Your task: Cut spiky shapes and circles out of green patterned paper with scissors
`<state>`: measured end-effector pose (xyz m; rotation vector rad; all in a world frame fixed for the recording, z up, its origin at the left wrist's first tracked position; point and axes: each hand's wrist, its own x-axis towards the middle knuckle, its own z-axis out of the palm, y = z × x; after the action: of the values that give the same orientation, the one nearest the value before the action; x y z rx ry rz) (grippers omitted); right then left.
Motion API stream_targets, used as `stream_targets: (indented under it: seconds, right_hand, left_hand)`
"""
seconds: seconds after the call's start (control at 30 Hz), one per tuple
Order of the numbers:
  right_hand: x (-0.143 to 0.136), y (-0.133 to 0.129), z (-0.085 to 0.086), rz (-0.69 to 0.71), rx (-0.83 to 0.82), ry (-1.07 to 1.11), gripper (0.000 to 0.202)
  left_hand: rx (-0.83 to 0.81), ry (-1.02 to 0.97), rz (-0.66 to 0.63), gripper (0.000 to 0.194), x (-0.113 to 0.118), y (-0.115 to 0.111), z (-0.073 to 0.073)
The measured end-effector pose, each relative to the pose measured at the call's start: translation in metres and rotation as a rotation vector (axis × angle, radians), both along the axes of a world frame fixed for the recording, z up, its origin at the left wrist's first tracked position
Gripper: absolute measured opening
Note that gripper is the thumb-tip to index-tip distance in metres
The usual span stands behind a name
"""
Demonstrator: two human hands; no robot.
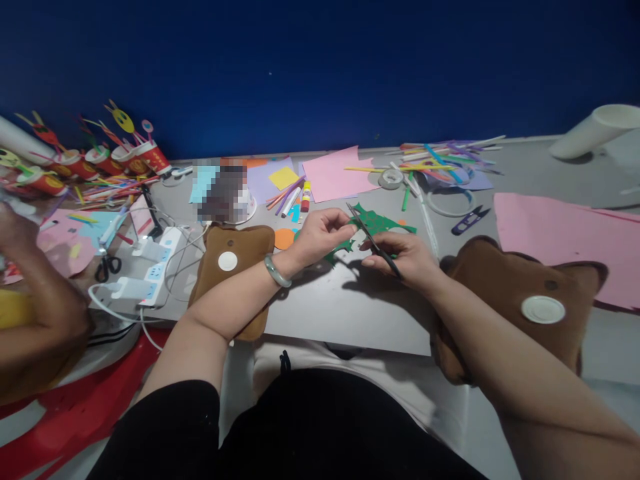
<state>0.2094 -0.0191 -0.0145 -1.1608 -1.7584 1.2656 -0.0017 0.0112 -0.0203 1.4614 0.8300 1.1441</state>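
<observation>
My left hand [323,237], with a bangle at the wrist, pinches a piece of green paper [345,248] with jagged cut edges. A small pale patch shows at my left fingertips; whether it is part of the same paper I cannot tell. My right hand [407,260] is closed around black scissors [373,241], whose blades point up and left past my left fingertips. Behind the scissors, more green paper [387,221] with ragged edges spreads to the right. Both hands are above the grey table [320,300].
Brown cushions [257,250] [493,287] lie under or beside my forearms. A power strip [163,267] with cables is at left, near another person's arm [43,280]. Behind are a glue stick [305,197], tape roll [391,178], pink paper [335,175] and purple thread snips [469,221].
</observation>
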Motion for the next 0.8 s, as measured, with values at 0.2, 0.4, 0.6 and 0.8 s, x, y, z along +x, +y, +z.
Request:
stream_targets:
  seconds: [0.2, 0.4, 0.6, 0.8]
  right_hand:
    - [0.000, 0.000, -0.002, 0.000, -0.001, 0.011, 0.060]
    - [-0.001, -0.001, 0.000, -0.008, 0.006, 0.005, 0.060]
    - [-0.002, -0.001, -0.002, -0.011, -0.009, 0.024, 0.060]
    - [-0.003, 0.001, -0.003, -0.045, -0.018, 0.042, 0.057]
  left_hand:
    - [-0.021, 0.009, 0.016, 0.045, 0.000, -0.001, 0.001]
    - [-0.025, 0.004, 0.026, 0.043, 0.000, -0.001, 0.002]
    - [-0.028, -0.004, 0.015, 0.043, 0.000, -0.001, 0.002]
    - [-0.048, 0.005, 0.037, 0.038, -0.007, 0.004, 0.013]
